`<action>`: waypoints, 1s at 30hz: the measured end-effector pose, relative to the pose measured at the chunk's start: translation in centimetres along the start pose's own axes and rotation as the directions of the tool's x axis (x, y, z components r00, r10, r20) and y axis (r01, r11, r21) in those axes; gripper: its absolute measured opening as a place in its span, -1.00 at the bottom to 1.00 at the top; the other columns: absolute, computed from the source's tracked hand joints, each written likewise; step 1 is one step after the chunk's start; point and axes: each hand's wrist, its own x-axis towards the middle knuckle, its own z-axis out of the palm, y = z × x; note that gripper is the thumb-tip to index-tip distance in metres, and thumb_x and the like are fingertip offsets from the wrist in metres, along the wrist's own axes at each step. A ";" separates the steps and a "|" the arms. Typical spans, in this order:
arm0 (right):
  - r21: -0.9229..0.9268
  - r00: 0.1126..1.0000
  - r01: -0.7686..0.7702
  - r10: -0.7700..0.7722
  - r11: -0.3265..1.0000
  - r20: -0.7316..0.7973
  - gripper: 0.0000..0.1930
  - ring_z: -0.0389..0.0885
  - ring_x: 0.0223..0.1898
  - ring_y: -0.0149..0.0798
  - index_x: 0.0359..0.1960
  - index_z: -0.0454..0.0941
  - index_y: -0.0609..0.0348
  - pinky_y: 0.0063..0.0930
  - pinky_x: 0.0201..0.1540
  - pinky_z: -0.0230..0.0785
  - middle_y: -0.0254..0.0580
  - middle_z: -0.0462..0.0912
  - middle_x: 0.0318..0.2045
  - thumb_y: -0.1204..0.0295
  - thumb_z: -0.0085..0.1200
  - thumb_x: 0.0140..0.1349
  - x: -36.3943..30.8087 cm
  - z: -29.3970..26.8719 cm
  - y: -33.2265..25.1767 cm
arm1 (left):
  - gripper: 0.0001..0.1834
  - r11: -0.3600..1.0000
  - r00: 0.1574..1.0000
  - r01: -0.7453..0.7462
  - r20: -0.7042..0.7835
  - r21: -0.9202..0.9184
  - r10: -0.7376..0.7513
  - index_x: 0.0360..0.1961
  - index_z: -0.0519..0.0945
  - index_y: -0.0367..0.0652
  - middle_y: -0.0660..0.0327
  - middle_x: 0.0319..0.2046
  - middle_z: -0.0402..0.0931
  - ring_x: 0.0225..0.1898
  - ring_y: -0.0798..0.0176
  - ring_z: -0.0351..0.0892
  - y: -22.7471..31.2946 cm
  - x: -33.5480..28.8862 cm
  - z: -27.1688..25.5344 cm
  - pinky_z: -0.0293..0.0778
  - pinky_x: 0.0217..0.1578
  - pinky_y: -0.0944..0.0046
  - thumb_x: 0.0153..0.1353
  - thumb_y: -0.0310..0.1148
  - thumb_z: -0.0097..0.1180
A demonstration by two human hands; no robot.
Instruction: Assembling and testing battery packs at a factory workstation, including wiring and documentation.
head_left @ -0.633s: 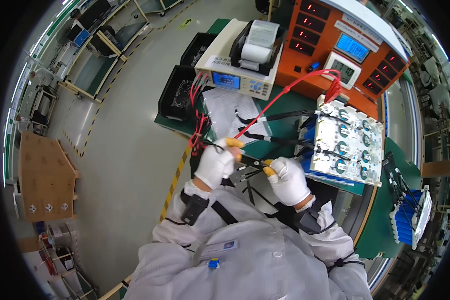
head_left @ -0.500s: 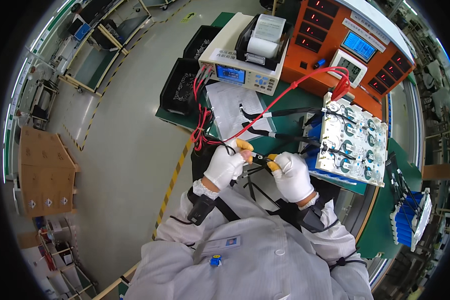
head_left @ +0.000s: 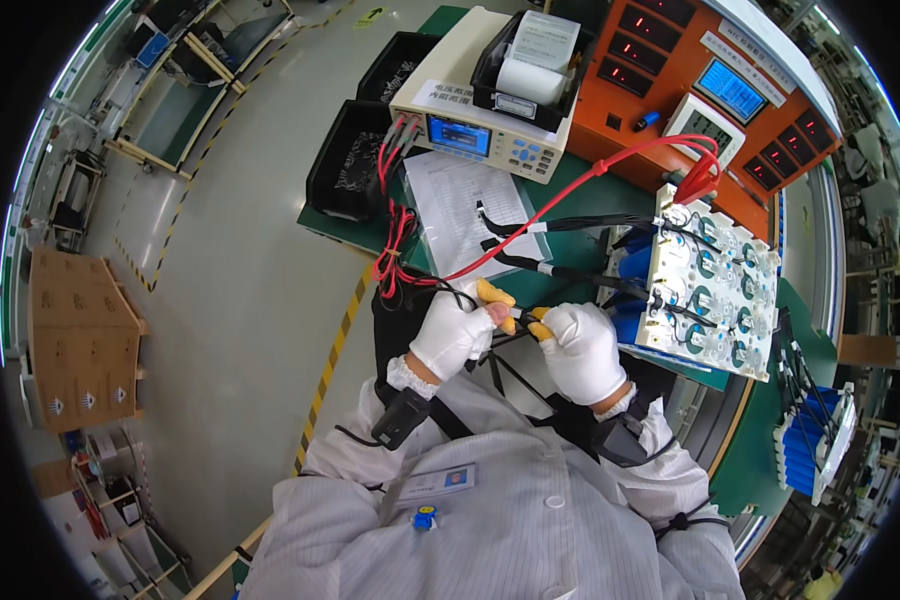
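Observation:
Both my hands wear white gloves with yellow fingertips and meet in front of my body. Between finger and thumb my left hand (head_left: 452, 332) pinches a thin black lead, closed on it. Just right of it my right hand (head_left: 582, 352) is closed too, pinching the end of a black cable; a small pale connector part shows between the fingertips, its details hidden. A battery pack (head_left: 715, 285) with a white top plate and blue cells stands to the right. Its black sleeved cables (head_left: 590, 222) stretch left across the bench, and a red test lead (head_left: 560, 192) arches over to it.
A beige tester (head_left: 480, 135) with a label printer (head_left: 530, 75) on top stands behind a paper sheet (head_left: 460, 205). Left of it are black bins (head_left: 345, 165). An orange instrument panel (head_left: 660, 95) rises at the back. Another blue-celled pack (head_left: 815, 440) lies far right.
My hands have drawn slightly closer together, and less of the small connector shows between the fingertips. The view has shifted slightly.

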 end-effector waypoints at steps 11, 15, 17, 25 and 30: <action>0.036 0.994 0.012 -0.008 0.999 -0.105 -0.81 0.49 -0.47 -0.01 -0.42 0.53 0.11 -0.19 -0.40 0.33 -0.18 0.55 -0.52 0.52 0.31 -0.04 1.2 0.3 -0.2 | -0.78 0.990 0.993 -0.070 -0.100 -0.120 0.058 -0.16 0.49 -0.27 0.12 -0.46 0.57 -0.74 0.51 0.26 0.3 1.2 -0.9 0.16 -0.73 0.50 0.28 -0.38 0.20; 0.049 0.999 0.018 -0.015 0.999 -0.052 -0.81 0.49 -0.47 -0.01 -0.42 0.53 0.10 -0.17 -0.39 0.33 -0.19 0.55 -0.52 0.52 0.31 -0.04 1.3 0.8 0.2 | -0.81 0.992 0.999 0.000 -0.039 -0.125 -0.005 -0.16 0.56 -0.28 0.17 -0.48 0.61 -0.72 0.56 0.27 0.0 1.0 -0.6 0.17 -0.70 0.51 0.29 -0.38 0.19; 0.050 0.999 0.022 -0.020 0.999 -0.038 -0.80 0.51 -0.45 -0.02 -0.38 0.57 0.08 -0.15 -0.38 0.35 -0.18 0.55 -0.51 0.55 0.19 -0.12 1.4 1.0 0.0 | -0.80 1.000 1.000 0.001 0.003 -0.030 -0.001 -0.17 0.57 -0.28 0.19 -0.48 0.61 -0.70 0.55 0.30 -0.1 1.0 -0.6 0.19 -0.69 0.51 0.29 -0.37 0.20; 0.043 0.998 0.058 -0.057 0.997 -0.016 -0.82 0.50 -0.46 -0.01 -0.41 0.55 0.08 -0.14 -0.38 0.36 -0.17 0.51 -0.54 0.55 0.15 -0.12 1.7 0.9 0.2 | -0.83 0.993 0.998 -0.064 0.026 0.099 0.062 -0.20 0.56 -0.28 0.25 -0.51 0.58 -0.67 0.56 0.31 -0.3 1.2 0.5 0.20 -0.67 0.50 0.26 -0.41 0.21; 0.040 0.999 0.047 -0.047 0.998 -0.007 -0.81 0.50 -0.45 -0.01 -0.39 0.54 0.08 -0.14 -0.37 0.36 -0.17 0.52 -0.52 0.52 0.18 -0.11 1.8 0.6 0.0 | -0.82 0.994 0.999 0.038 -0.006 0.099 -0.038 -0.17 0.58 -0.26 0.25 -0.48 0.62 -0.61 0.58 0.37 0.4 0.5 0.3 0.26 -0.60 0.55 0.28 -0.39 0.21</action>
